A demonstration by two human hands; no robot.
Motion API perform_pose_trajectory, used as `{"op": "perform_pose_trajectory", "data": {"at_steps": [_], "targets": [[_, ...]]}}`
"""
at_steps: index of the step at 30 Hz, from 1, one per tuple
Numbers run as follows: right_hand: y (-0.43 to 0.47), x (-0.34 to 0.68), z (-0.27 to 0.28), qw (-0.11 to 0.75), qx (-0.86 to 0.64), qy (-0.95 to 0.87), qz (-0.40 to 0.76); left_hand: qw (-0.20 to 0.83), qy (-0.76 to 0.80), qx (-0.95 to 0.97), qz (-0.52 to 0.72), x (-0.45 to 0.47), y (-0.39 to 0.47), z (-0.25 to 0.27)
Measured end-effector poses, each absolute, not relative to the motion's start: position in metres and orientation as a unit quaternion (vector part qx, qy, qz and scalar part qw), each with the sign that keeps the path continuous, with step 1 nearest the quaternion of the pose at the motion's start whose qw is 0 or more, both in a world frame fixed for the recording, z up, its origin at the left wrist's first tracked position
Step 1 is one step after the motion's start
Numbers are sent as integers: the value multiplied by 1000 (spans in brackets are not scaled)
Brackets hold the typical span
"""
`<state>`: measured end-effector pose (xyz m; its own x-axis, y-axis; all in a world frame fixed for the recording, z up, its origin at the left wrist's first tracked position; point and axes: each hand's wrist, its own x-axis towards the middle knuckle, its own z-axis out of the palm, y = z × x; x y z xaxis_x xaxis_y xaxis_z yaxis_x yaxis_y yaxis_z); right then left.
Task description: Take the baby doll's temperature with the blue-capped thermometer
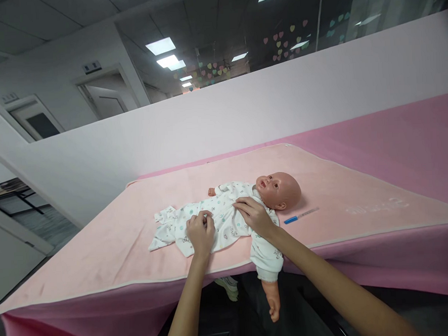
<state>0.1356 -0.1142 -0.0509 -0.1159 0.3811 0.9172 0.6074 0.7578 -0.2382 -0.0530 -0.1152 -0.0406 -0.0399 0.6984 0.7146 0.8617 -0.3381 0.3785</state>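
Note:
A baby doll (280,189) lies on its back, its head to the right. It wears a white patterned baby shirt (226,230) and matching pants (167,225). My left hand (201,232) is closed at the lower part of the shirt, fingers curled with thumb and forefinger pinching the cloth. Over the chest, my right hand (255,215) pinches the shirt front between thumb and fingers. The doll's near arm (271,294) hangs over the table edge, while its far hand (211,192) rests beyond the body. My hands hide part of the shirt front.
A blue-capped pen (300,215) lies to the right, below the doll's head. Under everything is a peach mat (112,242) with a pale edge, spread on a pink cloth (405,150). A white wall (214,124) with glass above it stands behind the table.

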Motion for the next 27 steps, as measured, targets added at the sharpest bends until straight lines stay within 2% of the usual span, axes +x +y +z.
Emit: {"op": "perform_pose_trajectory", "data": {"at_steps": [18,22,27], "targets": [[-118,135,-44,558,-352,-744,-112,93,-569,-688,-440,-54,-115,-41],[-119,134,-43,533,-362,-752,-139,133,-520,-715,-448,-51,-123,-37],[-119,135,-45,526,-360,-753,-164,190,-436,-792,-382,-46,-131,-33]]}}
